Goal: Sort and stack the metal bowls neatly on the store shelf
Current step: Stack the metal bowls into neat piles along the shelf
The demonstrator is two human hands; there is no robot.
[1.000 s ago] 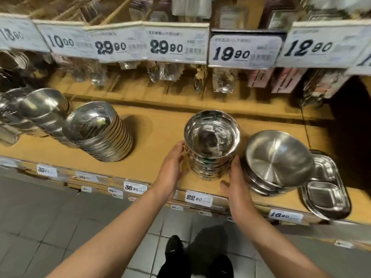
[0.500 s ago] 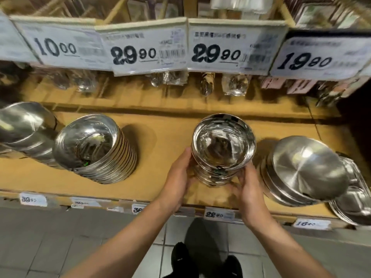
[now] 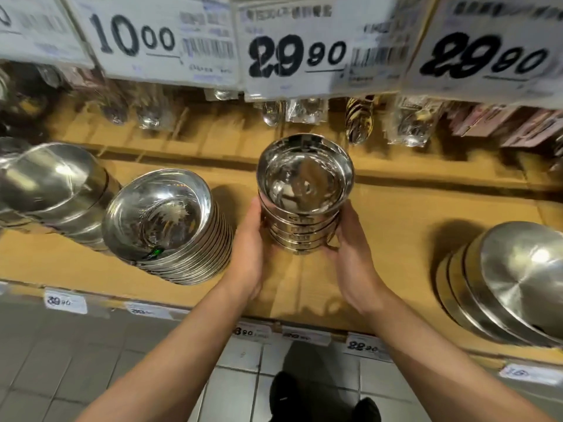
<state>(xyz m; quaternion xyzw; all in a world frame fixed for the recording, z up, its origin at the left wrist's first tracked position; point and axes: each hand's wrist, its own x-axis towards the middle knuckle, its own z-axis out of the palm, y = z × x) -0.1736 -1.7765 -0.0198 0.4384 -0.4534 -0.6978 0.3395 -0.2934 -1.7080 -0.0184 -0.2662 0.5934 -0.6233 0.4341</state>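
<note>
A stack of several small shiny metal bowls [image 3: 304,190] stands upright in the middle of the yellow shelf [image 3: 396,239]. My left hand [image 3: 248,251] holds its left side and my right hand [image 3: 353,254] holds its right side, fingers curled round the lower bowls. I cannot tell whether the stack rests on the shelf or is lifted just off it. A taller leaning stack of wider bowls [image 3: 167,226] lies to the left. A further stack of large bowls [image 3: 58,190] leans at the far left.
A stack of large matt bowls [image 3: 518,281] leans at the right edge. Big price cards [image 3: 292,50] hang overhead, with packed cutlery [image 3: 359,120] behind them. Small price labels [image 3: 364,347] line the shelf front. Grey floor tiles and my shoes lie below.
The small bowl stack has shifted left along the shelf between both hands, away from the large matt bowls, and the view has moved left and closer.
</note>
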